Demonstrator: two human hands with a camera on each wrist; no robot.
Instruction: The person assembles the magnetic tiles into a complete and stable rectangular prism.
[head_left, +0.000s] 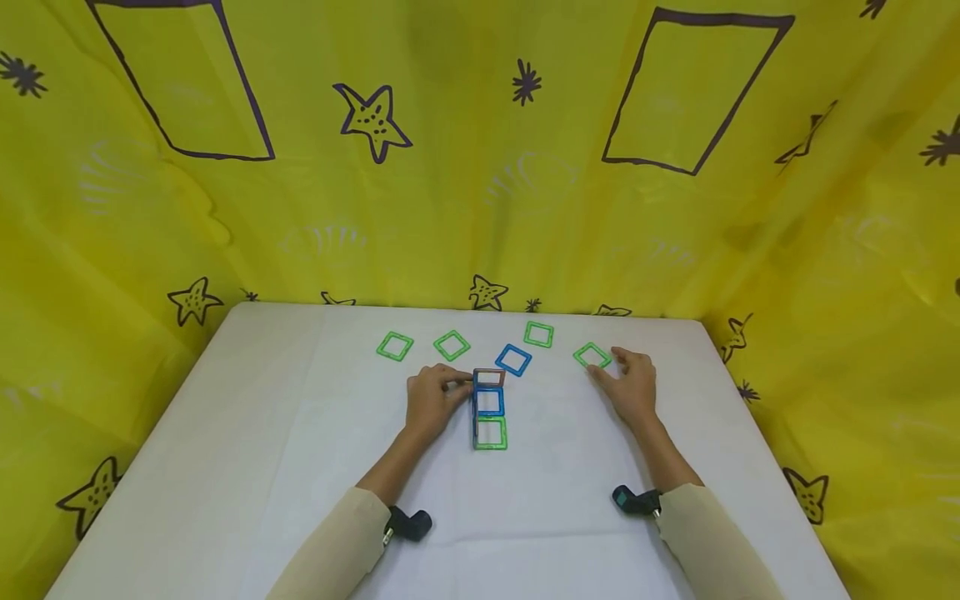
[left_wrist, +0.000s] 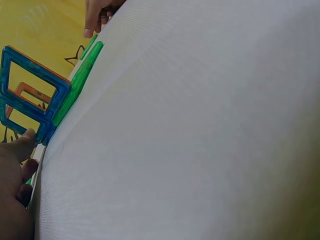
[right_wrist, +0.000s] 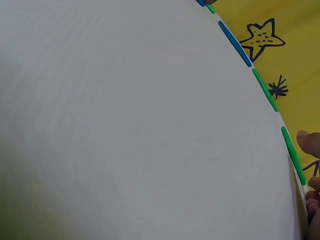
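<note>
Square magnetic tiles with hollow centres are joined into a small structure. A green tile (head_left: 491,448) and a blue tile (head_left: 491,415) lie flat in line, with blue and orange frames (left_wrist: 62,85) standing upright along the left side and far end. My left hand (head_left: 433,402) pinches the structure's far left edge, thumb against the blue frame. My right hand (head_left: 632,385) is at a loose green tile (head_left: 582,349), thumb and finger spread about its right corner. In the right wrist view the thumb (right_wrist: 310,143) appears just above that tile.
Across the back of the white table (head_left: 300,500) lie more loose tiles: a green one (head_left: 382,345), another green (head_left: 440,337), a blue one (head_left: 501,355) and a green one (head_left: 527,333). A yellow patterned curtain (head_left: 465,225) hangs behind and at both sides.
</note>
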